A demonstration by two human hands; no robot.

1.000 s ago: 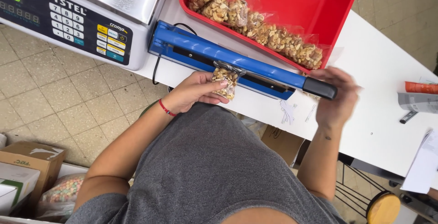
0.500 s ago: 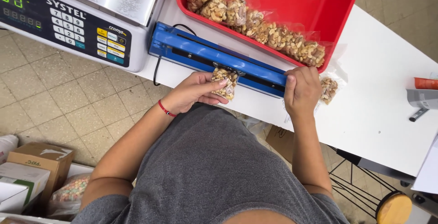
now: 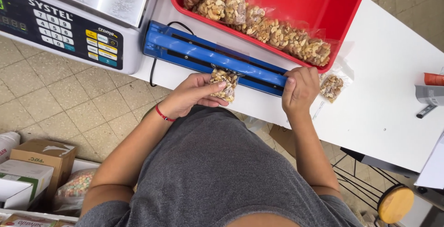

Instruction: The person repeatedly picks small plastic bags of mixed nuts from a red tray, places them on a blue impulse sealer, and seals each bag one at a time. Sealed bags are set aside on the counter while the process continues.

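Left hand (image 3: 192,95) pinches a small clear bag of mixed nuts (image 3: 224,82) between thumb and fingers, grip closed on the bag body. The bag's open top edge is fed into the slot of the blue heat sealer (image 3: 217,56), so only the neck lies under the bar while the nuts hang clear on the near side, which looks meant to keep the contents out of the seam. Right hand (image 3: 300,90) lies on the right end of the sealer arm, fingers curled over it and grip closed on the arm, apparently pressing where leverage is best. The sealer sits along the near edge of the white worktop (image 3: 388,97), cable running off its left end. Just behind it, a red tray (image 3: 351,18) holds a row of filled nut bags. One more small nut bag (image 3: 332,87) lies flat on the worktop just right of the right hand, within easy reach. A digital scale (image 3: 69,28) with keypad stands to the left of the sealer.
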